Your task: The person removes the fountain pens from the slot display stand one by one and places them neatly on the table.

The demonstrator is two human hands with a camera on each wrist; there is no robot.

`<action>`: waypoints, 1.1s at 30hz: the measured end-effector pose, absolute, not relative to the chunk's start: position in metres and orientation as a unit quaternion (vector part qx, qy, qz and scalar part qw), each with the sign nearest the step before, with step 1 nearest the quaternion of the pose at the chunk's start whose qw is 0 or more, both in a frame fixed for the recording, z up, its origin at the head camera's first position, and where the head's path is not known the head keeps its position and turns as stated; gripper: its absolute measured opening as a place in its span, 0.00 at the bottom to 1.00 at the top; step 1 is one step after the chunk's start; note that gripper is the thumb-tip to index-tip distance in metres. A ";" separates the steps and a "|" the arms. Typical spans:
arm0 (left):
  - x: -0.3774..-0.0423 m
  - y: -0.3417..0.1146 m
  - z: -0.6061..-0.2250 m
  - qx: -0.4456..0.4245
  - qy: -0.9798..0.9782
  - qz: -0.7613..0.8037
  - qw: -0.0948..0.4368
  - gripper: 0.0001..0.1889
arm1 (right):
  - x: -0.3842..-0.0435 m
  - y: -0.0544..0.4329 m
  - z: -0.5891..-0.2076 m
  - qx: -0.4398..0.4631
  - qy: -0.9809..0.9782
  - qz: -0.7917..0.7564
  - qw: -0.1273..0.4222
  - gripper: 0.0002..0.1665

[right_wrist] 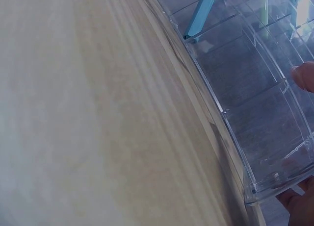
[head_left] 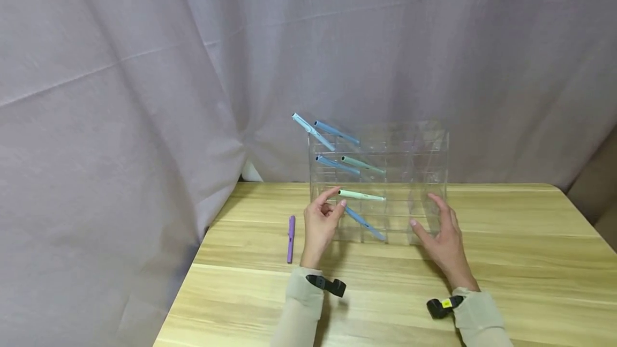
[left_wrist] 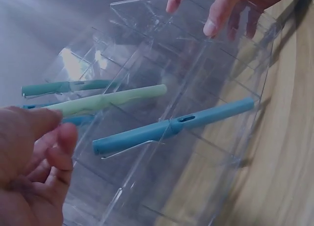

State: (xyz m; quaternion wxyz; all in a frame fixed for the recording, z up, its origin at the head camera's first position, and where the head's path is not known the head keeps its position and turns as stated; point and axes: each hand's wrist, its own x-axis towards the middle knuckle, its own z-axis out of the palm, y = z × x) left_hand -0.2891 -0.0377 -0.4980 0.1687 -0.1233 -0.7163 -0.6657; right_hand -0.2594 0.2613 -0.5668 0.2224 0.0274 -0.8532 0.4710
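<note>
A clear plastic compartment rack [head_left: 397,162] stands upright on the table, with several pens slanting out of its left-hand compartments. My left hand [head_left: 320,224] pinches the cap end of a light green pen [head_left: 361,195] between thumb and index finger; its other end lies inside the rack. Just below it, a blue pen [left_wrist: 171,128] leans in a lower compartment. At the rack's right side, my right hand [head_left: 445,242] grips the side wall, thumb at the front and fingers around the outside. Higher up sit a pale blue pen [head_left: 313,131], two blue pens and a green pen [head_left: 362,164].
A purple pen [head_left: 291,240] lies on the wooden table [head_left: 241,293], left of my left hand. Behind the rack hangs a grey curtain [head_left: 385,58], close to the table's back edge.
</note>
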 end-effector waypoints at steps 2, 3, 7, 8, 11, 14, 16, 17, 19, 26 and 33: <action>-0.291 -0.036 -0.496 -0.120 -0.711 -0.670 0.175 0.15 | -0.259 0.261 -0.566 0.027 -0.852 0.472 0.224 0.52; -0.291 -0.037 -0.495 -0.120 -0.710 -0.671 0.179 0.14 | -0.259 0.260 -0.565 0.027 -0.852 0.472 0.225 0.52; -0.286 -0.047 -0.482 -0.118 -0.693 -0.682 0.202 0.13 | -0.259 0.259 -0.564 0.031 -0.851 0.472 0.229 0.52; -0.284 -0.051 -0.477 -0.118 -0.686 -0.687 0.208 0.13 | -0.259 0.259 -0.564 0.032 -0.850 0.472 0.230 0.52; -0.276 -0.068 -0.461 -0.108 -0.659 -0.709 0.225 0.13 | -0.258 0.258 -0.564 0.034 -0.850 0.472 0.231 0.52; -0.270 -0.089 -0.448 -0.096 -0.616 -0.746 0.235 0.13 | -0.258 0.259 -0.564 0.033 -0.849 0.473 0.233 0.53; -0.268 -0.105 -0.444 -0.082 -0.574 -0.782 0.230 0.12 | -0.258 0.260 -0.565 0.032 -0.848 0.473 0.235 0.53; -0.267 -0.114 -0.444 -0.073 -0.550 -0.801 0.224 0.11 | -0.259 0.260 -0.565 0.032 -0.848 0.473 0.235 0.53; -0.269 -0.130 -0.449 -0.051 -0.508 -0.833 0.212 0.12 | -0.259 0.260 -0.566 0.033 -0.848 0.473 0.236 0.53; -0.278 -0.170 -0.490 0.042 -0.491 -0.855 0.159 0.13 | -0.259 0.261 -0.567 0.032 -0.850 0.471 0.234 0.53; -0.293 -0.176 -0.546 0.066 -0.548 -0.828 0.102 0.25 | -0.261 0.261 -0.568 0.027 -0.848 0.476 0.230 0.52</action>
